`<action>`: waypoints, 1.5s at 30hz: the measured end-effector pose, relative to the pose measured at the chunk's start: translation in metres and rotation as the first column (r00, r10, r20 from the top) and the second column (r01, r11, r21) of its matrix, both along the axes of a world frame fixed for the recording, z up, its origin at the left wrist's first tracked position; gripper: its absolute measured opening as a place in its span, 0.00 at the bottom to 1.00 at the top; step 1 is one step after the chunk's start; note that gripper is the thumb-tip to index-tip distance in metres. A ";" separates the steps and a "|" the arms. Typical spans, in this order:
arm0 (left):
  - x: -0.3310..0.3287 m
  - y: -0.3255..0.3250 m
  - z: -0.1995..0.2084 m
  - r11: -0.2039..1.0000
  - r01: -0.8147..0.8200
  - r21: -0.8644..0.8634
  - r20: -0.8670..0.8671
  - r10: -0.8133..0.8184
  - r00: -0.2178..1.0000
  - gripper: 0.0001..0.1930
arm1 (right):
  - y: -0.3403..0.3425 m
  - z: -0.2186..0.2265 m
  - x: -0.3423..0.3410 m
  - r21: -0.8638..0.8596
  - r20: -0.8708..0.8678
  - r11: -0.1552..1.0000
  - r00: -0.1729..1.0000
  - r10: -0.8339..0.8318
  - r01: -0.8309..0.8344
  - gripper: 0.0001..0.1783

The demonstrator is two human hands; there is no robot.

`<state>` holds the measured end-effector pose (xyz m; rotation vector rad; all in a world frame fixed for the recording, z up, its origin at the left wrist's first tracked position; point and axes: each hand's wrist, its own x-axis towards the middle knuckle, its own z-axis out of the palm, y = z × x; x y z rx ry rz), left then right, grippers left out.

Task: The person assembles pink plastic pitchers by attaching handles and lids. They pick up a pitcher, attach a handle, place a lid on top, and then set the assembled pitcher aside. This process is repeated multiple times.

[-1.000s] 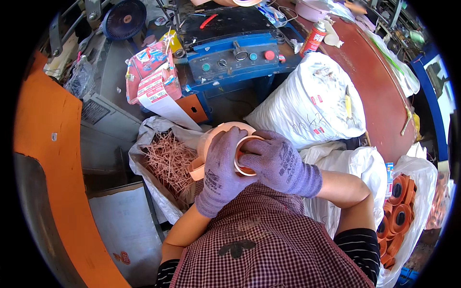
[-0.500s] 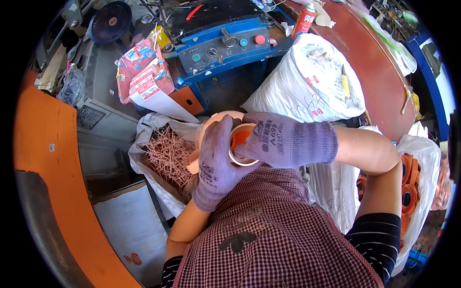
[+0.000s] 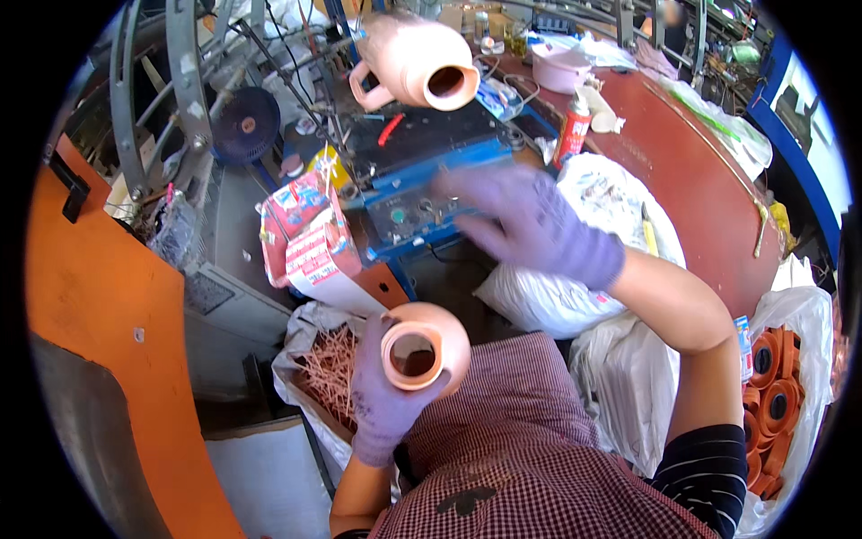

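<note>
My left hand, in a purple knitted glove, is closed around the side of a pale pink plastic jug. The jug's round opening tilts up toward me, with a dark reddish inside. My right hand, gloved alike, is stretched out ahead over the blue control panel. Its fingers are apart and slightly blurred, with nothing in them. Beyond it, a second pink jug with a handle lies on its side above the black machine top, its mouth facing me.
A bag of thin pink sticks stands at left by an orange machine panel. A pink box is ahead. A stuffed white sack, a red spray can and a bag of orange parts are at right.
My right hand has let go of the jug and moved forward over the panel. The left still holds the jug, now lower. The view has tilted up, bringing the second jug into sight.
</note>
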<state>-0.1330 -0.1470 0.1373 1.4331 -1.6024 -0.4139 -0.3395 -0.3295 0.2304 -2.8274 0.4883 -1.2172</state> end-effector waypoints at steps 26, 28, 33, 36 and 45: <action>-0.015 -0.017 0.158 0.507 -0.304 -0.807 -0.137 0.340 0.930 0.56 | 0.136 0.086 -0.154 0.145 -0.230 0.876 0.877 -0.423 0.460 0.40; -0.031 -0.061 0.156 0.479 -0.315 -0.819 -0.182 0.304 0.935 0.50 | 0.137 0.062 -0.173 0.286 -0.367 0.817 0.844 -0.390 0.502 0.39; -0.086 -0.164 0.099 0.598 0.014 -0.801 0.285 0.361 0.888 0.40 | 0.138 -0.003 -0.176 0.328 -0.523 0.772 0.785 -0.331 0.544 0.39; -0.093 -0.205 0.077 0.621 0.024 -0.783 0.354 0.414 0.838 0.37 | 0.141 0.000 -0.178 0.388 -0.500 0.736 0.798 -0.337 0.555 0.38; -0.050 -0.307 0.103 0.698 0.191 -0.690 0.551 0.336 0.764 0.33 | 0.150 -0.005 -0.186 0.426 -0.453 0.693 0.800 -0.393 0.581 0.37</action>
